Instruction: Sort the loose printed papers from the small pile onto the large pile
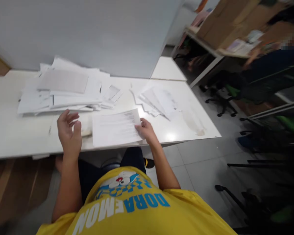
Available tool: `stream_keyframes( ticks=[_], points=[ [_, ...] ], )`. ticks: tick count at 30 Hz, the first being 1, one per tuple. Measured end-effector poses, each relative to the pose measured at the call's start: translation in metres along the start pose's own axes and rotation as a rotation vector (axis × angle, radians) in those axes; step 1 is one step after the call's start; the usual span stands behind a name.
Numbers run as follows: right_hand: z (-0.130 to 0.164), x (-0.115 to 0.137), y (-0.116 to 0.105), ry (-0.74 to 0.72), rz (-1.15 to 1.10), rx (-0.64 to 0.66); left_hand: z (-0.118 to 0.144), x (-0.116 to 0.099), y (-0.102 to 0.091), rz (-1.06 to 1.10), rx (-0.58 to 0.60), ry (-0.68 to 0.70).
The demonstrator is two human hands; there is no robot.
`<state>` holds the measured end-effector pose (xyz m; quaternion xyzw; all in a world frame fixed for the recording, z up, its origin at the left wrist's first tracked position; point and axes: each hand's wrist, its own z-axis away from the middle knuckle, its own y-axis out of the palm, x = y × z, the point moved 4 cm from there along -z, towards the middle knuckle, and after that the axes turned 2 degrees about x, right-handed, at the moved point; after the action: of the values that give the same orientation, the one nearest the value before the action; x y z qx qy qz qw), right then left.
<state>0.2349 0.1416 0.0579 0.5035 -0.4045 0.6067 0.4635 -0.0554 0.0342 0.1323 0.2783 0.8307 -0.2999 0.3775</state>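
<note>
Pinching the sheet [114, 130] mid-frame by one edge, the right hand [145, 130] probably leaves its face uncovered; the left hand [69, 130], grip parted, holds nothing.

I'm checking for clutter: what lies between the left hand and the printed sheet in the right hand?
In the head view, a small beige object, too blurred to identify, lies on the white table between the left hand and printed sheet.
</note>
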Motion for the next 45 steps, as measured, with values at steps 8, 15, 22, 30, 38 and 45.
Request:
stream_keyframes(
  ticks=[8, 15, 22, 30, 38, 45],
  points=[
    [0.016, -0.02, 0.01, 0.099, 0.129, 0.042, 0.064, 0.039, -0.027, -0.547, 0.45, 0.133],
    [0.035, -0.004, 0.004, 0.058, 0.014, -0.017, 0.076, 0.048, -0.023, -0.596, 0.448, 0.127],
    [0.03, -0.012, 0.012, 0.078, 0.162, 0.01, 0.076, 0.053, -0.021, -0.593, 0.411, 0.15],
    [0.038, 0.006, 0.014, 0.036, 0.484, -0.013, 0.078, 0.054, -0.02, -0.658, 0.407, 0.215],
    [0.037, 0.003, 0.03, 0.058, 0.445, 0.044, 0.076, 0.05, -0.02, -0.686, 0.427, 0.195],
    [0.037, 0.004, 0.03, 0.033, 0.527, 0.035, 0.073, 0.047, -0.022, -0.635, 0.464, 0.136]
  ],
)
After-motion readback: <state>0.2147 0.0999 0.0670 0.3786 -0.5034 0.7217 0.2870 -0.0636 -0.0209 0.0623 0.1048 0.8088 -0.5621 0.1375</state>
